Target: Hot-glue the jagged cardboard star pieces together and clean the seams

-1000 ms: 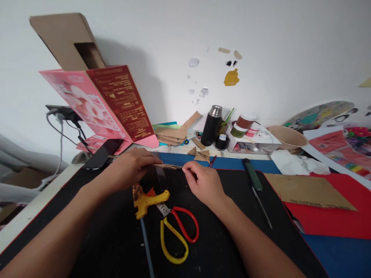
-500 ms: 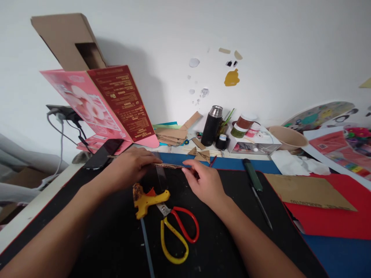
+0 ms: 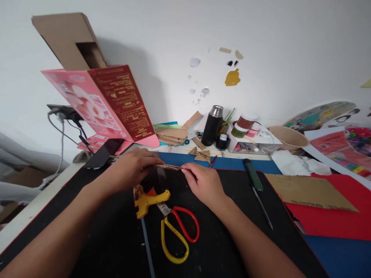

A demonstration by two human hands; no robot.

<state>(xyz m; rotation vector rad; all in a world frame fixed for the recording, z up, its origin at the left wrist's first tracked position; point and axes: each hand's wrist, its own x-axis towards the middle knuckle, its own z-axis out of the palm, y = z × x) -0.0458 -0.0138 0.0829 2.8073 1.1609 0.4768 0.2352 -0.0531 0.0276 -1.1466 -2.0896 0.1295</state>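
Note:
My left hand [image 3: 131,166] presses its fingers down on the left end of a narrow corrugated cardboard strip [image 3: 169,167] lying on the black mat [image 3: 110,239]. At the strip's right end my right hand [image 3: 202,181] pinches it between thumb and forefinger. A clear plastic ruler [image 3: 161,174] lies under the strip, slanting toward me. Just in front of my hands sit a yellow glue gun [image 3: 146,199] and scissors [image 3: 176,227] with one red and one yellow handle.
A green-handled tool [image 3: 256,185] lies to the right, beside a brown cardboard sheet [image 3: 307,191] on red paper. Along the back stand a black flask [image 3: 212,126], paint jars [image 3: 243,125], a paper bowl [image 3: 286,137], cardboard scraps, a phone [image 3: 102,153] and a pink-red box [image 3: 101,102].
My right hand's fingers slid slightly left along the strip and closed into a pinch on its end. The left hand stays put.

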